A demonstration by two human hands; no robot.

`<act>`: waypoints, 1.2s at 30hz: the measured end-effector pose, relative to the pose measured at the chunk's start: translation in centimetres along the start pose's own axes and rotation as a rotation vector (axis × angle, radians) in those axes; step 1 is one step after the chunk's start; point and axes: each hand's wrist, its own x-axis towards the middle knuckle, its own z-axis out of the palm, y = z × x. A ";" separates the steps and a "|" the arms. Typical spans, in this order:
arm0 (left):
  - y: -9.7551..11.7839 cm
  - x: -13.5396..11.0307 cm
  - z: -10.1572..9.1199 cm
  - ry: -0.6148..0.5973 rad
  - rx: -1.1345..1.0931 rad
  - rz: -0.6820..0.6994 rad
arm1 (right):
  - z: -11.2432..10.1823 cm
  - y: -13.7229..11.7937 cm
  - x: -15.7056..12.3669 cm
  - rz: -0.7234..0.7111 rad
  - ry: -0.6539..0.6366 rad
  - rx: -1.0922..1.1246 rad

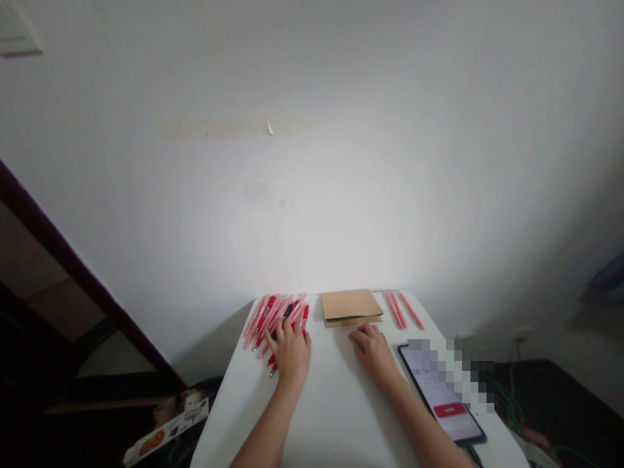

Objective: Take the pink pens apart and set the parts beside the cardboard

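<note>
My left hand (291, 350) lies flat with fingers stretched out over a heap of several red and pink pens (271, 314) at the far left of a small white table (336, 403). My right hand (373, 350) rests on the table with fingers loosely curled, its fingertips just in front of a flat brown cardboard box (351, 307) that stands at the table's far edge. Nothing shows inside the right hand. Three pink pens (402, 310) lie side by side to the right of the box.
A phone (441, 393) with a lit screen lies at the table's right edge, near my right forearm. A white wall rises right behind the table. On the dark floor to the left lies a printed carton (168, 430); cables (511, 403) trail on the right.
</note>
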 end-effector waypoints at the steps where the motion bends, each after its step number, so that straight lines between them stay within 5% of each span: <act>1: 0.0 0.0 0.0 -0.001 0.001 0.002 | 0.1 0.1 0.0 0.000 0.001 0.002; 14: -0.2 0.3 0.2 0.039 -0.073 0.007 | 0.2 0.2 0.1 0.010 0.000 0.037; 23: -0.1 0.6 0.2 0.228 -0.338 0.037 | 0.1 0.2 -0.1 -0.014 0.107 0.167; 31: 0.4 0.1 0.7 0.184 -0.566 0.195 | 0.4 0.8 0.0 -0.041 0.321 0.259; 36: 0.8 -0.2 0.5 0.119 -0.642 0.263 | 0.1 0.6 -0.1 -0.093 0.339 0.194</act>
